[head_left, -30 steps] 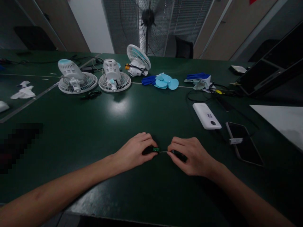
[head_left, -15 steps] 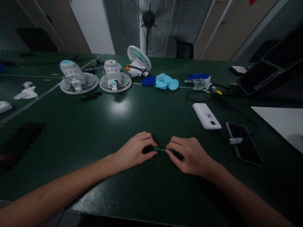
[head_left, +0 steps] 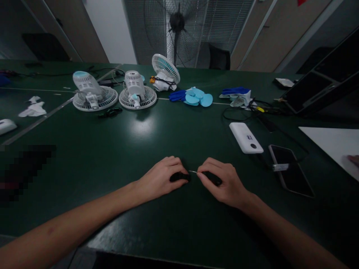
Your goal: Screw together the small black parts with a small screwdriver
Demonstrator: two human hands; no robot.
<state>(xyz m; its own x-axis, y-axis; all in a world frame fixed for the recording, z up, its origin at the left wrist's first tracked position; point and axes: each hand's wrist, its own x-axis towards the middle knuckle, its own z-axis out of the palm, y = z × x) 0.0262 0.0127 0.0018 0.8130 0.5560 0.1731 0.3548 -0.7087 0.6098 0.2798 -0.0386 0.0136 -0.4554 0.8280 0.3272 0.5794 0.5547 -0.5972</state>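
Observation:
My left hand (head_left: 161, 177) rests on the dark green table (head_left: 174, 134), its fingers closed round a small black part (head_left: 179, 176). Just to its right, my right hand (head_left: 221, 181) pinches a black-handled tool (head_left: 213, 178) whose thin metal shaft (head_left: 193, 172) points left and meets the black part. Both hands lie near the table's front edge, a few centimetres apart. What the black part is I cannot make out.
Three small white-and-blue fans (head_left: 94, 93) (head_left: 137, 93) (head_left: 165, 73) and blue blades (head_left: 198, 98) lie at the back. Blue gloves (head_left: 235, 93), cables, a white power bank (head_left: 246, 137) and a phone (head_left: 290, 170) are to the right. A white sheet (head_left: 333, 144) lies far right.
The tool's tip has lifted slightly and the green piece seen on the black part is now hidden. The hands stay where they were. A fingertip has appeared at the far right edge.

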